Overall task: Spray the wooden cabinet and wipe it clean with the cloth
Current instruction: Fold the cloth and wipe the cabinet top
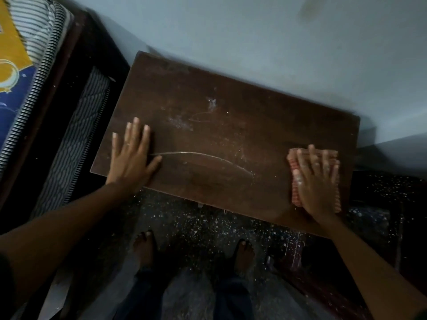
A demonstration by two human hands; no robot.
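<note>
Person viewed from above. The left hand (131,153) bears a thin, pale ring (127,144) on one finger. The right hand (316,179) carries whitish, dusty smears across the knuckles and fingers. Both forearms are bare: the left forearm (69,222) meets a dark sleeve edge (4,287) at the near left border, and the right forearm (369,262) meets a sliver of greenish sleeve (419,314) at the near right corner. Dark blue trousers (233,296) cover the legs. The left foot (144,248) and right foot (243,252) are unshod.

Dusty wooden cabinet top (219,125) w/ cloth (295,192)
</note>
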